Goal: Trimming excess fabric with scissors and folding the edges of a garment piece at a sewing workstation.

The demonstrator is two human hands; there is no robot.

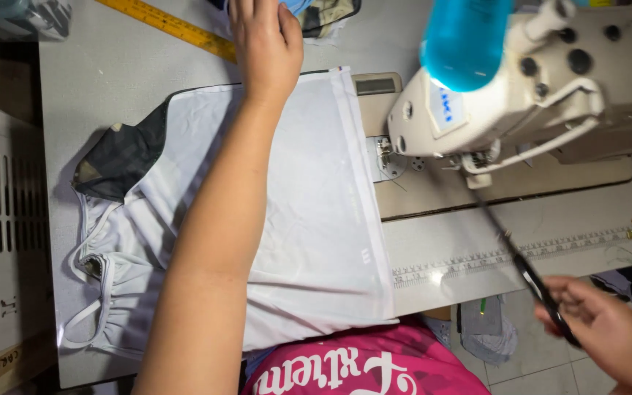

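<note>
Two hands are at work here, and we see them well apart. Our left hand (265, 47) lies flat, fingers together, pressing the far edge of the thin white fabric panel (316, 212), which spreads back from that hand toward our body, its long hemmed edge running near to far along the side facing the cream industrial sewing machine (506, 95). Our right hand (601, 329), low and off the table's near edge, is closed around the handles of the dark slim scissors (521, 263), whose blades point up and away toward the machine's needle area (385, 157). The right hand is the nearer one to that needle. Beyond the left hand lies a yellow ruler (177, 29); a dark patterned cloth piece (122, 157) sits to the left of our forearm. Bare grey table (477, 234) lies between the panel's hem and the scissors.
</note>
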